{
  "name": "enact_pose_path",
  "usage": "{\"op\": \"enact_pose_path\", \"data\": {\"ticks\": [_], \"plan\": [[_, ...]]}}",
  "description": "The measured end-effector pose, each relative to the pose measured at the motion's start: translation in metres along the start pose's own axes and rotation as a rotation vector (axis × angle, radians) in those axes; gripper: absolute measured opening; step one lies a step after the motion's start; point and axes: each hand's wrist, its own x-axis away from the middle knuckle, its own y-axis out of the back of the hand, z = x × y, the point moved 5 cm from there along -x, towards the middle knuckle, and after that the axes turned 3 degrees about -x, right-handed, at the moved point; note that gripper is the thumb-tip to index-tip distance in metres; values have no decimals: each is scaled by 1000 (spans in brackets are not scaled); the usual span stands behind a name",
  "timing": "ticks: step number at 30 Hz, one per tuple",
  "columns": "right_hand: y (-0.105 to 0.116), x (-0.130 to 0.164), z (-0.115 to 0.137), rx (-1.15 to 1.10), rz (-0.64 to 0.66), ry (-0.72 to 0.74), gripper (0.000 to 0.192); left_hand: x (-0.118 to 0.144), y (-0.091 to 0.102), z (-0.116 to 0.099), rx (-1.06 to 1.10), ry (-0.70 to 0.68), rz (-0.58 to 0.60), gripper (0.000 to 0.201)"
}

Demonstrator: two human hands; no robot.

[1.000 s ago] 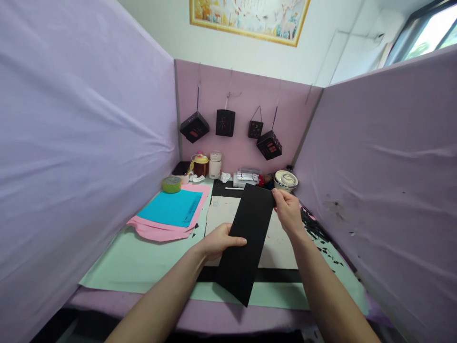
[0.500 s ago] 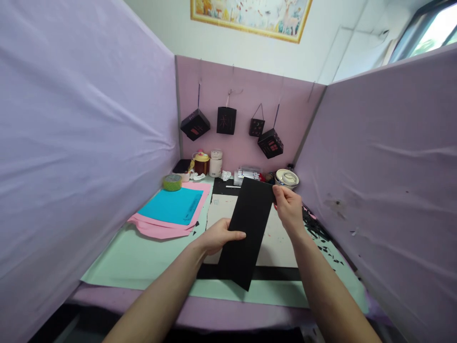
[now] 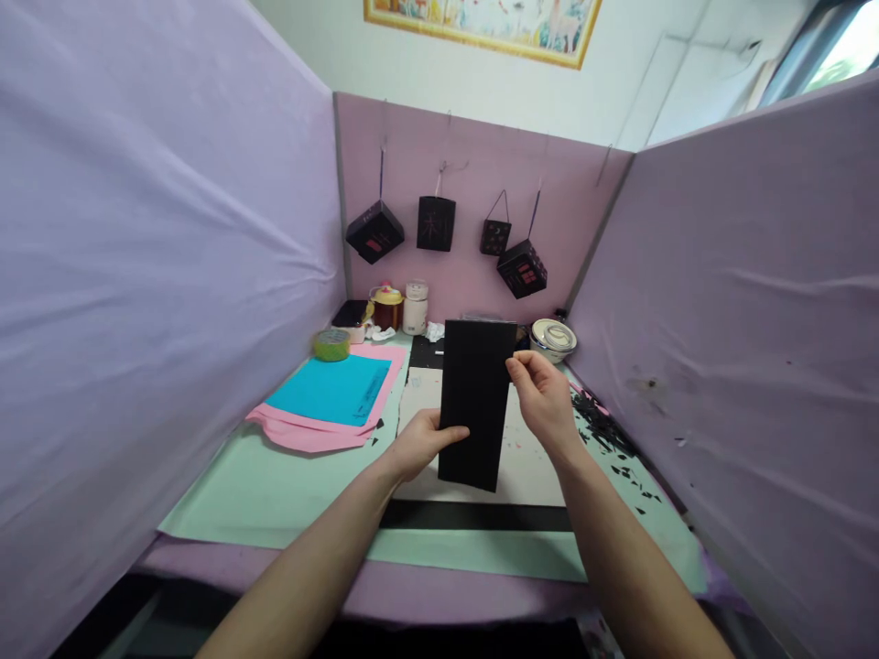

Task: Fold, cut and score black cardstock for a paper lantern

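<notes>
Both hands grip a black card (image 3: 475, 403) held upright above the table (image 3: 275, 494) — left hand (image 3: 426, 442) clamped on its lower edge, right hand (image 3: 542, 398) pinching the side at 3 o'clock — blue paper (image 3: 330, 390) lying at 9 o'clock.

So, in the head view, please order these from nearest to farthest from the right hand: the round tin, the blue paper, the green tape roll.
From the right hand, which pinches the black card:
1. Round tin: just behind the hand, at the back right of the desk.
2. Blue paper: to the left, lying on pink sheets.
3. Green tape roll: farthest, at the back left.
</notes>
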Motion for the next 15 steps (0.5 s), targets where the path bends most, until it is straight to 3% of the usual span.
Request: {"op": "enact_pose_path", "data": {"ticks": [4,10,15], "plan": [[-10,8,-4,48,161,-39,23,-1,5,0,76,-59,-88,36],[-11,16,0,148,38,11,23,0,-2,9,81,18,6,40],[-20,23,-14,94,169,-59,21,-2,5,11,111,-3,-74,42]]}}
